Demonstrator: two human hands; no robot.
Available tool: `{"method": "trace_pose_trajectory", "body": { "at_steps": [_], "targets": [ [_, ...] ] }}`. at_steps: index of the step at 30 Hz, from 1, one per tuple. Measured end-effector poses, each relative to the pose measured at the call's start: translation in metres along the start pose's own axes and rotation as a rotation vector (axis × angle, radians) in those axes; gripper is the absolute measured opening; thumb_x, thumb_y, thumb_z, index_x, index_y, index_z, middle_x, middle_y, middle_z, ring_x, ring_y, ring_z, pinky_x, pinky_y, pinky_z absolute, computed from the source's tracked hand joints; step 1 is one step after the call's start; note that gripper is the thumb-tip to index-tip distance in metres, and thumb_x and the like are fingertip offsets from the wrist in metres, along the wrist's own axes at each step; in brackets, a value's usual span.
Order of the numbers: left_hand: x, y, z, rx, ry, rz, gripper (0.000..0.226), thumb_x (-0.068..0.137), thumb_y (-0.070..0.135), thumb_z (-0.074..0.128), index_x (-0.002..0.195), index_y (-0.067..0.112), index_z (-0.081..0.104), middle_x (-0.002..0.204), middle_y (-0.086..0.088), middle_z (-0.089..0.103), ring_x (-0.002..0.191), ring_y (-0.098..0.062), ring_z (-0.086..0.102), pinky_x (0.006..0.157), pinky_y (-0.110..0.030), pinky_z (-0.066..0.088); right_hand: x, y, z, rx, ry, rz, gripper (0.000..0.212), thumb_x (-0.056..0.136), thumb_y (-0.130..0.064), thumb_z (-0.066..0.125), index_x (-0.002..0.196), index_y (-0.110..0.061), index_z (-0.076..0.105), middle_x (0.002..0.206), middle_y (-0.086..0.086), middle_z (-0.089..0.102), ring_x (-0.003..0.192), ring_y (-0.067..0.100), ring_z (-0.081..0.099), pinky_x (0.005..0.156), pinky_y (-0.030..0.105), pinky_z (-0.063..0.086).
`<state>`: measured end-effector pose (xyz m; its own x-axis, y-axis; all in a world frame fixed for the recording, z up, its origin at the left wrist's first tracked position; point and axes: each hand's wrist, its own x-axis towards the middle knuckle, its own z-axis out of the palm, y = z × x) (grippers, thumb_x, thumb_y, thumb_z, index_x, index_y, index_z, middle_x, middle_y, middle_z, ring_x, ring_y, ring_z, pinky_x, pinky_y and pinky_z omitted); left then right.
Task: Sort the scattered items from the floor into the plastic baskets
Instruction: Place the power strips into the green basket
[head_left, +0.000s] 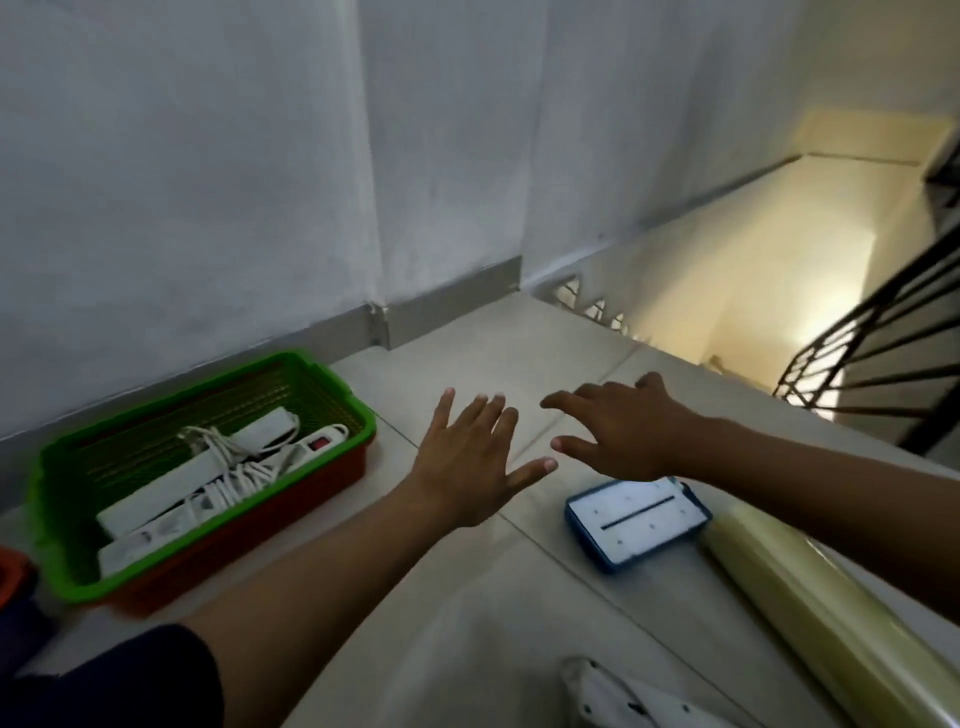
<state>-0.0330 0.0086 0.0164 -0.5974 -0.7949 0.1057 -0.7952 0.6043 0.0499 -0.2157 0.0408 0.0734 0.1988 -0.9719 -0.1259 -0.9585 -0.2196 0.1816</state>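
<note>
Both hands spread wide and empty: the right hand (628, 426) hovers just above the blue box (638, 522) on the floor, the left hand (470, 457) farther off. The box's long axis points away from the green basket (57, 540), so the right looks best placed.

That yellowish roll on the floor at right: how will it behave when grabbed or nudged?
The yellowish roll is a long cylinder lying flat on the tiled floor, so a sideways nudge would likely send it rolling. Its glossy surface looks like film, probably slippery in a bare grip. Given its length, lifting from one end may make it tip; a mid-length grab seems safer.
</note>
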Motion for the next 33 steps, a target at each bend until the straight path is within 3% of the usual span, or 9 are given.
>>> {"method": "trace_pose_trajectory", "body": {
  "at_steps": [6,9,12,14,17,24,30,33],
  "targets": [
    [-0.019,0.064,0.053,0.089,-0.444,0.305,0.102,0.074,0.082,0.029,0.149,0.017,0.009,0.160,-0.006,0.010,0.147,-0.021,0.004,0.111,-0.053,-0.017,-0.066,0.025,0.091,0.017,-0.363,0.041,0.075,0.086,-0.071,0.031,0.148,-0.032,0.018,0.152,0.003,0.035,0.137,0.025,0.036,0.109,0.057,0.016],
    [-0.028,0.091,0.077,0.055,-0.566,0.408,0.103,0.072,0.078,0.046,0.148,0.017,0.014,0.159,-0.008,0.015,0.147,-0.023,0.009,0.110,-0.052,-0.016,-0.091,0.023,0.112,0.154,-0.581,0.013,0.090,0.078,-0.076,0.043,0.149,-0.026,0.017,0.153,0.007,0.033,0.136,0.027,0.036,0.111,0.049,0.027],
    [-0.039,0.109,0.094,0.025,-0.644,0.477,0.098,0.074,0.067,0.057,0.147,0.016,0.017,0.155,-0.011,0.025,0.143,-0.027,0.021,0.114,-0.057,-0.005,-0.112,0.016,0.130,0.213,-0.814,0.002,0.100,0.072,-0.071,0.059,0.149,-0.024,0.015,0.150,0.012,0.036,0.133,0.030,0.040,0.111,0.049,0.031],
    [-0.049,0.120,0.104,0.013,-0.652,0.492,0.089,0.076,0.056,0.063,0.143,0.013,0.022,0.147,-0.014,0.036,0.134,-0.031,0.034,0.114,-0.056,0.011,-0.124,0.012,0.142,0.208,-0.887,-0.003,0.099,0.073,-0.060,0.069,0.148,-0.024,0.015,0.146,0.015,0.038,0.129,0.033,0.043,0.108,0.047,0.036],
    [-0.056,0.125,0.112,-0.008,-0.608,0.485,0.075,0.080,0.049,0.063,0.135,0.010,0.030,0.131,-0.017,0.047,0.113,-0.034,0.047,0.099,-0.049,0.036,-0.134,0.010,0.153,0.264,-0.868,0.023,0.094,0.076,-0.045,0.074,0.146,-0.024,0.016,0.139,0.017,0.041,0.123,0.034,0.048,0.102,0.043,0.042],
    [-0.049,0.101,0.107,-0.118,-0.509,0.431,0.065,0.079,0.053,0.062,0.126,0.016,0.037,0.125,-0.011,0.049,0.108,-0.028,0.046,0.084,-0.040,0.043,-0.121,0.014,0.145,0.301,-0.767,0.015,0.097,0.069,-0.045,0.080,0.142,-0.021,0.021,0.136,0.016,0.045,0.119,0.030,0.049,0.097,0.038,0.043],
    [-0.045,0.042,0.088,-0.180,-0.223,0.207,0.075,0.073,0.077,0.043,0.129,0.027,0.040,0.125,0.003,0.052,0.105,-0.015,0.046,0.087,-0.032,0.044,-0.079,0.027,0.106,0.311,-0.393,-0.007,0.082,0.064,-0.045,0.078,0.131,-0.026,0.035,0.125,0.007,0.054,0.109,0.023,0.054,0.088,0.033,0.045],
    [-0.047,0.007,0.072,-0.209,-0.093,0.131,0.081,0.069,0.082,0.036,0.127,0.026,0.044,0.119,0.003,0.056,0.101,-0.013,0.047,0.086,-0.028,0.043,-0.055,0.024,0.084,0.245,-0.189,-0.077,0.085,0.062,-0.054,0.074,0.134,-0.033,0.033,0.128,0.001,0.048,0.117,0.022,0.047,0.095,0.037,0.042]
  ]
}}
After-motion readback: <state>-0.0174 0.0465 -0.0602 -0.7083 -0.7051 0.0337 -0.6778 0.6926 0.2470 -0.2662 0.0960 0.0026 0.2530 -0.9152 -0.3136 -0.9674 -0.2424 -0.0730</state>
